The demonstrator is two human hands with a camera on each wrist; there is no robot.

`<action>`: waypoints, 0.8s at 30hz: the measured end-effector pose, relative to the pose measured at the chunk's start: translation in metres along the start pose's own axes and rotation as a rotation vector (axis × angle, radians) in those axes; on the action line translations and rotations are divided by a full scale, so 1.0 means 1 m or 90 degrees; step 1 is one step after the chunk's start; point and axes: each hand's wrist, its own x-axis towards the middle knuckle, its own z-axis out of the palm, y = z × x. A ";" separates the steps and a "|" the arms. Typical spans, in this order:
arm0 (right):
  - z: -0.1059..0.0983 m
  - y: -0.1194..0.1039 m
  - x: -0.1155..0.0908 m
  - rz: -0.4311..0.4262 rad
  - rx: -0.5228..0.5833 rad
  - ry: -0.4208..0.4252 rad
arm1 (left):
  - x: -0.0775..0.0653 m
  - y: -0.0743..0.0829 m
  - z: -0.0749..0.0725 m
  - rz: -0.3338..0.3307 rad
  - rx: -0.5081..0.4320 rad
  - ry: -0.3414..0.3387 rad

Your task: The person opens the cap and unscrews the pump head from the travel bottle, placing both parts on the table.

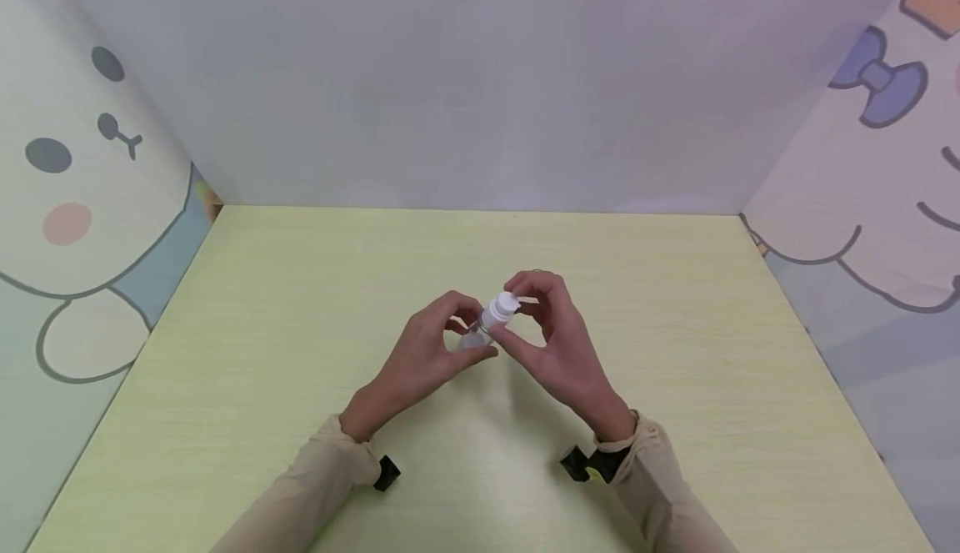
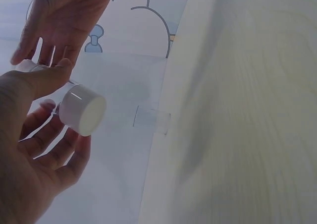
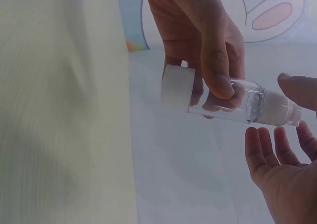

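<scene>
Two hands (image 1: 427,349) (image 1: 561,351) partly hide the clear bottle (image 1: 495,317) between cartoon-printed walls (image 1: 67,178) (image 1: 870,303).

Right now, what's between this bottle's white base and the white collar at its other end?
Between the white base and white collar lies the clear barrel, gripped by the left hand, as the right wrist view shows.

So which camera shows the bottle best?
The right wrist view: the bottle appears side-on, clear body and both ends visible. The head view shows it small; the left wrist view shows mainly its wide white end.
</scene>
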 end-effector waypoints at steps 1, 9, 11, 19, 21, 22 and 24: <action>0.001 0.000 0.000 0.003 -0.002 0.007 | 0.000 0.000 0.000 0.001 -0.001 0.001; 0.005 0.000 0.001 0.027 0.007 0.033 | 0.000 0.003 0.000 0.000 -0.001 -0.002; 0.005 0.000 0.001 0.028 0.006 0.031 | -0.001 0.003 0.000 -0.001 0.003 -0.002; 0.002 -0.003 0.000 -0.002 0.013 -0.006 | -0.001 0.003 -0.001 -0.003 0.009 0.000; 0.002 -0.003 0.000 -0.004 0.016 -0.015 | -0.001 0.003 -0.001 -0.002 0.008 0.000; 0.002 -0.003 -0.001 -0.004 0.016 -0.019 | -0.001 0.002 -0.001 -0.002 0.006 0.001; 0.002 -0.004 -0.001 -0.004 0.019 -0.027 | -0.001 0.002 -0.001 -0.003 0.003 0.001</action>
